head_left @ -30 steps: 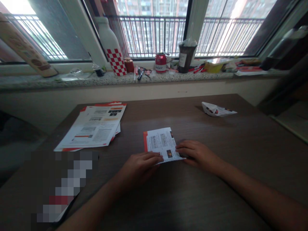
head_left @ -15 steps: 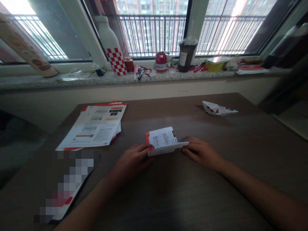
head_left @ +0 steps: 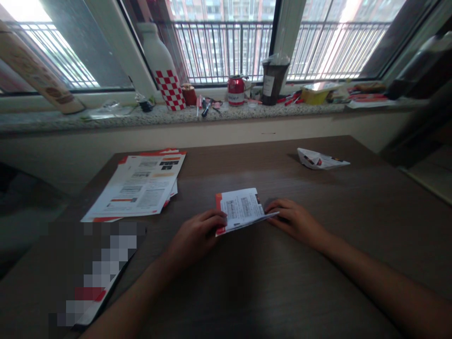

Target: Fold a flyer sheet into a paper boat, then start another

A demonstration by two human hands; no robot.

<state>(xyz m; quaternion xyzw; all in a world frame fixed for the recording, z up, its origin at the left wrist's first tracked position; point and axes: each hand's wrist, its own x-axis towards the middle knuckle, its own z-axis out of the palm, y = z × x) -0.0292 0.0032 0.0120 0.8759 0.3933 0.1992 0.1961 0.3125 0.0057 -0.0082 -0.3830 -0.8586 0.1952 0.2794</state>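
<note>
A small folded printed sheet (head_left: 242, 209) with an orange left edge lies on the brown wooden table (head_left: 282, 282), its near edge lifted a little off the surface. My left hand (head_left: 196, 235) pinches the sheet's near left corner, fingers curled. At the sheet's right corner, my right hand (head_left: 296, 221) grips the edge with bent fingers. Both forearms reach in from the bottom of the view.
A stack of printed leaflets (head_left: 139, 186) lies at the table's left. A folded paper piece (head_left: 319, 159) rests at the far right. The stone windowsill holds a red-and-white checked bottle (head_left: 165, 70), a red can (head_left: 236, 91), a dark cup (head_left: 272, 82) and pens.
The sheet lay flat under both hands. Its near edge was then lifted and folded toward the window, and now sits lower again, still held at both corners.
</note>
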